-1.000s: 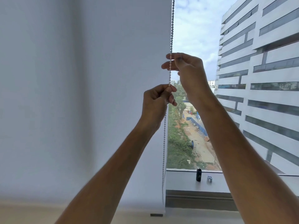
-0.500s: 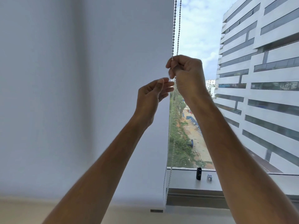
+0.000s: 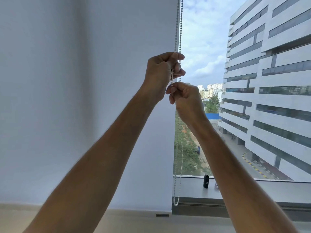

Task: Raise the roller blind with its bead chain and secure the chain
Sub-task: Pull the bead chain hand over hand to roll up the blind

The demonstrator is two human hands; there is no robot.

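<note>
Your left hand [image 3: 161, 71] is up top, fist curled tight round one strand of the bead chain [image 3: 178, 27]; the other strand runs just past its fingertips on the window side. Your right hand [image 3: 186, 98] sits directly below, touching the left, thumb and fingers pinched closed on the same strand. Both arms reach up from the bottom of the frame.

The chain hangs along the right edge of the roller blind [image 3: 84, 98], two strands side by side from the top of view, dropping below your hands w/ the loop's bottom end level w/ the window frame [image 3: 202, 206].

Containers: one small dark cylinder [image 3: 206, 181], upright on the sill [image 3: 188, 187], contents can't tell. Just right of it a small pale object [image 3: 216, 185], mostly hidden behind your right forearm, can't ID.

The blind covers approx. the left half of view, pale and plain; its bottom bar sits low, near the ledge [image 3: 134, 221] below the window. Right of the blind the glass is bare: cloudy sky, a big white multi-storey bldg [image 3: 269, 81] w/ banded windows, trees and a dirt track far below.
</note>
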